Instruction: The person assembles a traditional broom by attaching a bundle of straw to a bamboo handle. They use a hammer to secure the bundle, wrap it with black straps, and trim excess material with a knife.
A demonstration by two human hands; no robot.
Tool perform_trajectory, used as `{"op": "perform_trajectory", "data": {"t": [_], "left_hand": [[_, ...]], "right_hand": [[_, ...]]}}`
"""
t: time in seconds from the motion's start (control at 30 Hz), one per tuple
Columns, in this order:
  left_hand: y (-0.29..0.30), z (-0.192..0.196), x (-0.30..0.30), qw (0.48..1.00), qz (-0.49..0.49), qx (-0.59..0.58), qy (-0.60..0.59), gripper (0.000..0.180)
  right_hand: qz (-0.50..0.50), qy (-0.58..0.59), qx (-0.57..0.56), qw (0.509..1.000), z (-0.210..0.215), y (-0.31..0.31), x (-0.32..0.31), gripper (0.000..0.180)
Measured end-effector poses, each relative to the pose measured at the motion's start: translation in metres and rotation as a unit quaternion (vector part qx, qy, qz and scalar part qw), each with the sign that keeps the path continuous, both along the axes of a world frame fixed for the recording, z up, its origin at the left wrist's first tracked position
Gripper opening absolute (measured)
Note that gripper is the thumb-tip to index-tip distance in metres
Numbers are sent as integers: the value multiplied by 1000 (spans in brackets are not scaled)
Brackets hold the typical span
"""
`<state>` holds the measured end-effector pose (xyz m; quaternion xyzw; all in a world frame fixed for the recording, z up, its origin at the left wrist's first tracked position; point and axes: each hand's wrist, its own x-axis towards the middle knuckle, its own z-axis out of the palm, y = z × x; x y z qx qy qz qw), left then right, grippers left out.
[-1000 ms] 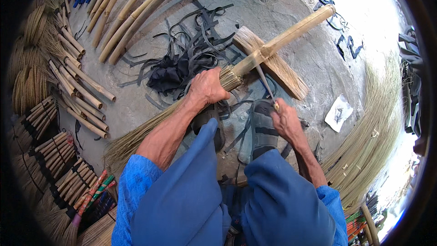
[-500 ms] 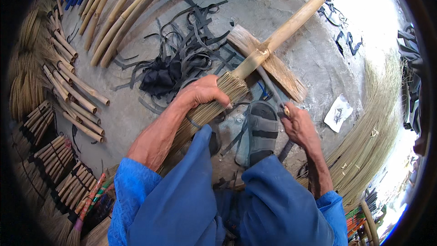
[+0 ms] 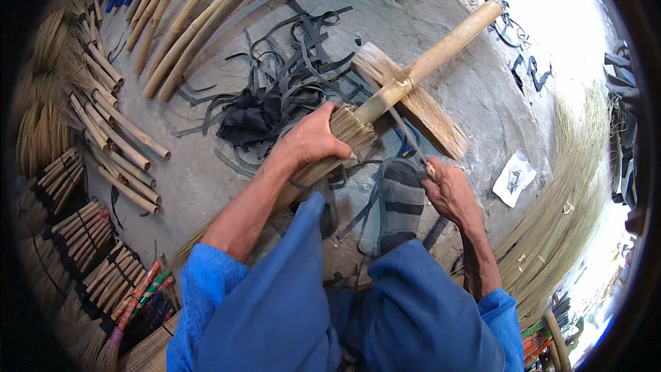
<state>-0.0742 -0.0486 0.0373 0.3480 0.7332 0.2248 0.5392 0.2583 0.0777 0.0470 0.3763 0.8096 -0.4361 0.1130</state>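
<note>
My left hand (image 3: 313,139) grips a bundle of dry straw (image 3: 348,131) where it meets a bamboo handle (image 3: 441,54). The handle runs up to the right across a flat wooden board (image 3: 430,114). My right hand (image 3: 451,189) is closed on a dark strap (image 3: 406,134) that runs taut up to the joint of straw and handle. A grey sandal (image 3: 401,200) on my foot sits between my hands. My blue-clad knees (image 3: 296,303) fill the lower middle.
A tangle of black straps and a dark cloth (image 3: 265,114) lies beyond my left hand. Long bamboo poles (image 3: 186,24) lie at top left, short cut bamboo pieces (image 3: 113,138) and bound straw bundles at left. Loose straw (image 3: 558,227) curves along the right. A white wrapper (image 3: 513,179) lies near it.
The broom has slid toward me and rolled a little in my left hand. My right hand has pulled the strap outward to the right and lower.
</note>
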Motion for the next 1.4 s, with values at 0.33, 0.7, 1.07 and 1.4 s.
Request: {"op": "perform_trajectory", "data": {"t": [0.33, 0.7, 1.07, 1.4], "left_hand": [[-18, -17, 43, 912, 13, 114, 393, 88], [-23, -22, 58, 889, 17, 105, 445, 73], [-5, -16, 26, 941, 10, 19, 338, 58], [3, 6, 8, 991, -22, -84, 103, 67]], "right_hand": [[-3, -8, 1, 1000, 9, -23, -7, 25], [63, -61, 37, 995, 36, -12, -28, 21], [-15, 10, -4, 1000, 21, -12, -31, 25], [113, -49, -60, 991, 28, -7, -24, 32]]}}
